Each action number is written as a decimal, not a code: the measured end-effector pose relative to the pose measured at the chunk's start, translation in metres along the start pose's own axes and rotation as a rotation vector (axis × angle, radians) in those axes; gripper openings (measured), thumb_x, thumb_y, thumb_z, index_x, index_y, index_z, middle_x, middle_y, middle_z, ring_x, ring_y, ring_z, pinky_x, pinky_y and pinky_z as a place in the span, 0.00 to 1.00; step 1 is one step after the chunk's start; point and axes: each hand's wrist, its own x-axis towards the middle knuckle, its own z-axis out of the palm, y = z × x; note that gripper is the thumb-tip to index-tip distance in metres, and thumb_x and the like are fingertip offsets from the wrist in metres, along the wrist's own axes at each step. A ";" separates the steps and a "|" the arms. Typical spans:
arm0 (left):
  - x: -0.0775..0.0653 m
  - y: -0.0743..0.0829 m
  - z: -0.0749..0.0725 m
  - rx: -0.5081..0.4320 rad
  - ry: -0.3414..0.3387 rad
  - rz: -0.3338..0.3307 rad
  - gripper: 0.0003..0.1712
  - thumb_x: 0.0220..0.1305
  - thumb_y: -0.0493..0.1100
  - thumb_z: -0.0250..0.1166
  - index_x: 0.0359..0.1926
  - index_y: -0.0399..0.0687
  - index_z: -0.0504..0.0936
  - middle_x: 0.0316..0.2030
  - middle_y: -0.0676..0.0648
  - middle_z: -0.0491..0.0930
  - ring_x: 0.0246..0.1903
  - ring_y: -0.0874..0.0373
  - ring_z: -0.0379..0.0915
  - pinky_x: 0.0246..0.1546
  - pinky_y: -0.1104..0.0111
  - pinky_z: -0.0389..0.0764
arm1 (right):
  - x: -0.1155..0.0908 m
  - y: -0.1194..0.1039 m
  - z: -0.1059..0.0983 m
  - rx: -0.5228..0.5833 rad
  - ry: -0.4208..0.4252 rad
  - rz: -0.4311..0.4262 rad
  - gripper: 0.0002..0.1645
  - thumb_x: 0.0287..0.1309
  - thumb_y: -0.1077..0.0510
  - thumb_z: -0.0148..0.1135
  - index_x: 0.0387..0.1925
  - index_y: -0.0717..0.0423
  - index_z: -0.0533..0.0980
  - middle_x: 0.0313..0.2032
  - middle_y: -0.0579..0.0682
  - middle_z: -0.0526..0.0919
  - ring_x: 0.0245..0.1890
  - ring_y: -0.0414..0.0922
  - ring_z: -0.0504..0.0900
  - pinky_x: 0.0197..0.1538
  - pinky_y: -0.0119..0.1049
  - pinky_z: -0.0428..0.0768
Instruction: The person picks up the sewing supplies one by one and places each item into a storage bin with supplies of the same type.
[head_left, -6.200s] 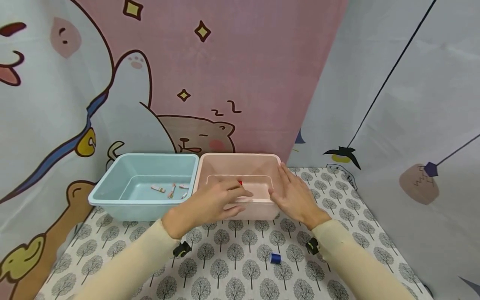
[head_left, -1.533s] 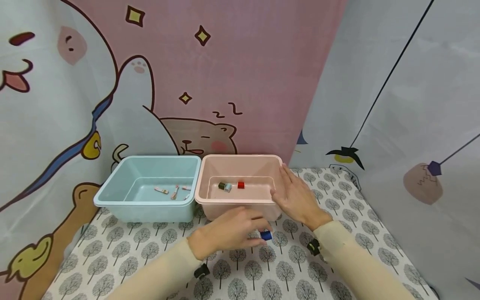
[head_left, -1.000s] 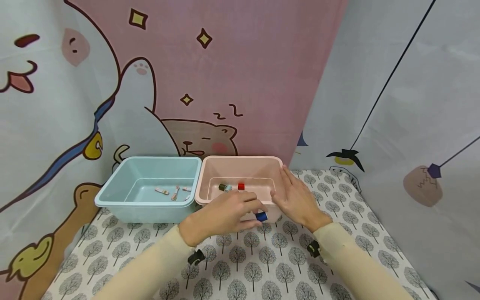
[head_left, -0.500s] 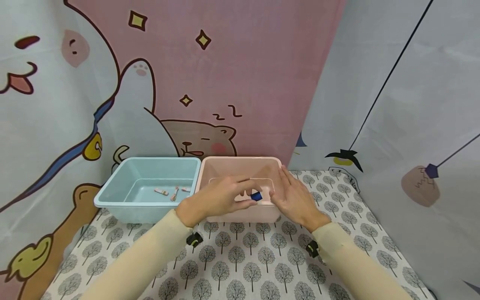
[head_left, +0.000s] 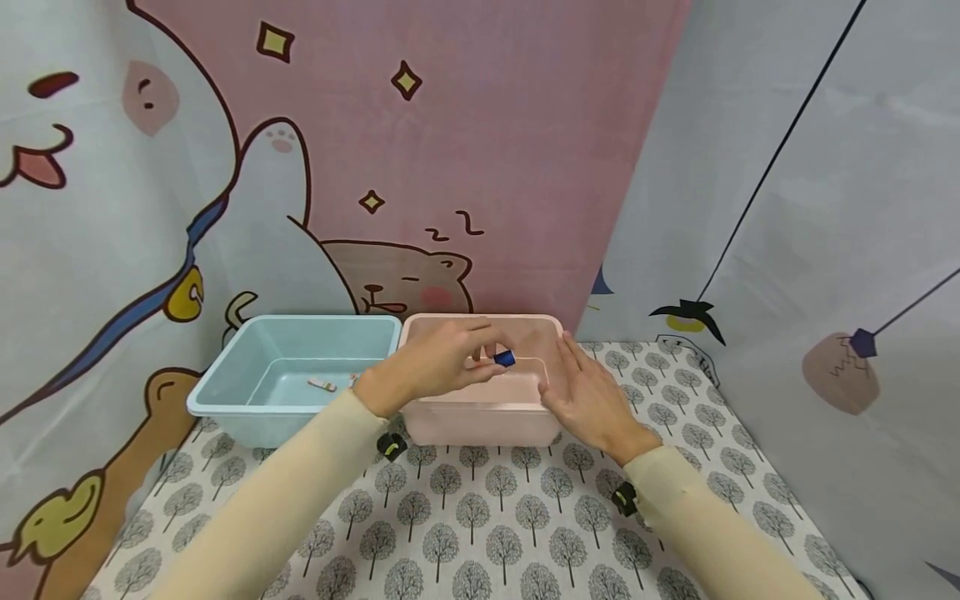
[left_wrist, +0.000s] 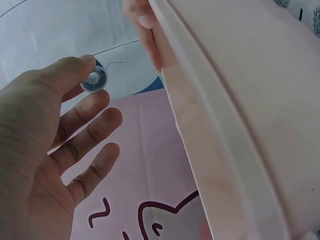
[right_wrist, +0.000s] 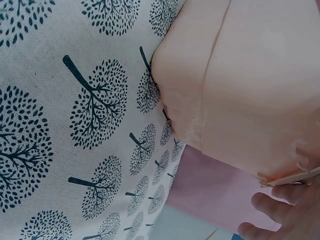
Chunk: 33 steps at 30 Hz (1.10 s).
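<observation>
My left hand [head_left: 438, 362] pinches a spool of blue thread [head_left: 505, 358] between thumb and fingertips, over the pink bin [head_left: 480, 425]. In the left wrist view, the spool [left_wrist: 95, 80] shows its pale round end with a loose thread sticking out, and the other fingers are spread. My right hand [head_left: 588, 400] rests with straight fingers against the right rim of the pink bin; in the right wrist view its fingertips [right_wrist: 272, 207] are at the rim. The left hand hides part of the bin's inside, and no other spools show there now.
A light blue bin [head_left: 300, 409] stands left of the pink one and holds small pale pieces [head_left: 322, 384], partly covered by the left arm. Both bins sit on a tree-print cloth [head_left: 472, 508]. A cartoon-printed curtain [head_left: 525, 167] hangs close behind them.
My left hand picked the spool of blue thread off the cloth, lifted it over the front rim and carried it further back over the pink bin. The right hand has stayed at the rim.
</observation>
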 end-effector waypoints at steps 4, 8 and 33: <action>0.005 -0.004 -0.004 0.035 -0.038 -0.066 0.18 0.80 0.44 0.78 0.66 0.53 0.90 0.50 0.49 0.91 0.44 0.56 0.91 0.43 0.71 0.92 | -0.001 0.000 -0.001 -0.002 -0.005 0.002 0.58 0.83 0.31 0.51 0.95 0.60 0.48 0.96 0.62 0.50 0.88 0.74 0.66 0.88 0.74 0.69; 0.011 -0.009 -0.006 0.064 -0.072 -0.123 0.19 0.81 0.48 0.77 0.67 0.56 0.90 0.50 0.52 0.91 0.45 0.56 0.92 0.43 0.68 0.93 | -0.002 -0.001 -0.002 -0.001 -0.004 0.003 0.58 0.83 0.32 0.54 0.95 0.61 0.49 0.95 0.62 0.50 0.88 0.74 0.66 0.88 0.74 0.69; 0.052 -0.041 0.001 0.024 -0.152 -0.196 0.17 0.84 0.48 0.75 0.67 0.52 0.91 0.47 0.51 0.90 0.44 0.56 0.89 0.51 0.64 0.93 | -0.001 -0.004 -0.003 0.018 -0.007 0.007 0.57 0.83 0.35 0.57 0.95 0.60 0.49 0.95 0.62 0.51 0.88 0.74 0.66 0.88 0.75 0.69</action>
